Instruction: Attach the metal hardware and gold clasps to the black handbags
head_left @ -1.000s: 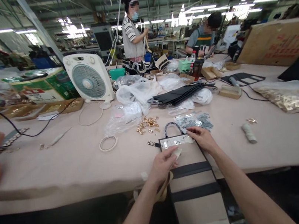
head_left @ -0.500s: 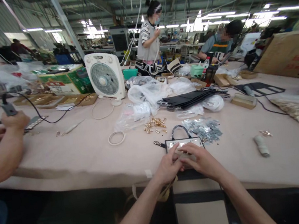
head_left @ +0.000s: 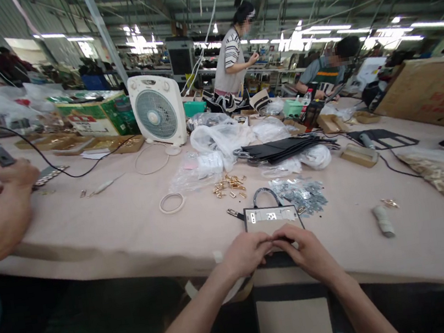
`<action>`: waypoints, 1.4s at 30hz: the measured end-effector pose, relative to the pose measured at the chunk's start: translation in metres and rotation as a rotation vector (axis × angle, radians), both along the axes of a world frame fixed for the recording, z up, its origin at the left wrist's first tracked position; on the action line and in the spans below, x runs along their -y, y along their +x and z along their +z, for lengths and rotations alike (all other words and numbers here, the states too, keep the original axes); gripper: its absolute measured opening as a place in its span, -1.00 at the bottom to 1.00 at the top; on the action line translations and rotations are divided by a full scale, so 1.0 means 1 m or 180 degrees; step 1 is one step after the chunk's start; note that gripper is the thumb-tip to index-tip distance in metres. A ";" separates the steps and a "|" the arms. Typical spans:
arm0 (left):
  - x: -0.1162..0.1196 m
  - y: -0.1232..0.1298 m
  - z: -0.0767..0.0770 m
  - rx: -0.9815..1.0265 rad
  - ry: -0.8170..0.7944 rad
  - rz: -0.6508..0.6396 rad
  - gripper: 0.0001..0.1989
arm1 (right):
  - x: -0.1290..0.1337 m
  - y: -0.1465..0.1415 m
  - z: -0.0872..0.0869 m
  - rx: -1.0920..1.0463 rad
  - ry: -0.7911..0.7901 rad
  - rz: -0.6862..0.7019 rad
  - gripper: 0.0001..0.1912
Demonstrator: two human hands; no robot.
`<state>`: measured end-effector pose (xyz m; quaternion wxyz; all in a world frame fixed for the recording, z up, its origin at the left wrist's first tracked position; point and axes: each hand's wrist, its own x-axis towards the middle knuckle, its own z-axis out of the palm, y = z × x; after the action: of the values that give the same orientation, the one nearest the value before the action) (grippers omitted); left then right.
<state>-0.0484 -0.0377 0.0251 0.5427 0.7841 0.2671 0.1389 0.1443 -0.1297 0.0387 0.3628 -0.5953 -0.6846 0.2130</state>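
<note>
A beige and black bag piece (head_left: 293, 314) hangs over the table's front edge, its top part with a dark round handle (head_left: 265, 190) lying on the table. Over that top part my left hand (head_left: 248, 251) is closed, thumb and fingers pressed together. My right hand (head_left: 300, 244) meets it fingertip to fingertip, also in a pinch. What sits between the fingertips is too small to make out. Just beyond lie gold metal fittings (head_left: 231, 185) and a heap of small silver plates (head_left: 303, 194).
A white fan (head_left: 157, 111), plastic bags (head_left: 218, 142) and black pieces (head_left: 281, 148) stand farther back. A tape roll (head_left: 172, 203) lies left, a grey wrapped roll (head_left: 382, 221) right. At far left a person's hand (head_left: 18, 173) holds a corded tool.
Both my hands have drawn back from the bag's upper plate, and their fingertips have come together. The standing person behind has turned and shifted right. The view has moved slightly.
</note>
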 end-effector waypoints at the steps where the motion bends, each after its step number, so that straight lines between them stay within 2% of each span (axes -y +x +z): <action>1: 0.001 -0.002 0.004 -0.0112 0.0170 -0.0035 -0.70 | 0.002 0.000 -0.002 -0.0066 -0.0031 -0.0023 -0.87; 4: 0.003 -0.007 0.015 -0.0313 0.0533 0.0048 -0.69 | 0.005 0.001 -0.009 -0.0238 -0.0121 -0.0074 -0.84; 7: 0.005 -0.010 0.021 -0.0471 0.0714 0.0163 -0.71 | 0.006 0.002 -0.013 -0.0227 0.0019 -0.0211 -0.60; 9: 0.005 -0.012 0.023 -0.0537 0.0828 0.0140 -0.70 | 0.006 0.001 -0.012 -0.0143 0.0165 -0.0239 -0.51; 16: 0.005 -0.016 0.028 -0.0568 0.1107 0.0134 -0.69 | 0.006 -0.013 -0.002 -0.0078 0.0094 0.0001 -0.81; 23: 0.006 -0.016 0.031 -0.0544 0.0855 0.0134 -0.70 | 0.010 -0.015 0.002 -0.0078 0.0112 -0.0137 -0.87; 28: 0.007 -0.013 0.038 -0.0740 0.1148 -0.0039 -0.64 | 0.013 -0.014 0.004 -0.0153 0.0017 -0.0161 -0.89; 35: 0.008 -0.010 0.039 -0.0827 0.1496 -0.0261 -0.70 | 0.016 -0.011 0.002 -0.0364 -0.0181 -0.0086 -0.88; 42: 0.007 -0.008 0.039 -0.0841 0.1587 -0.0226 -0.69 | 0.018 -0.012 0.002 -0.0351 0.0051 -0.0105 -0.90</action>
<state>-0.0562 -0.0446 0.0644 0.2982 0.9135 0.2654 0.0779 0.1324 -0.1473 0.0407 0.4082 -0.5909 -0.6553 0.2341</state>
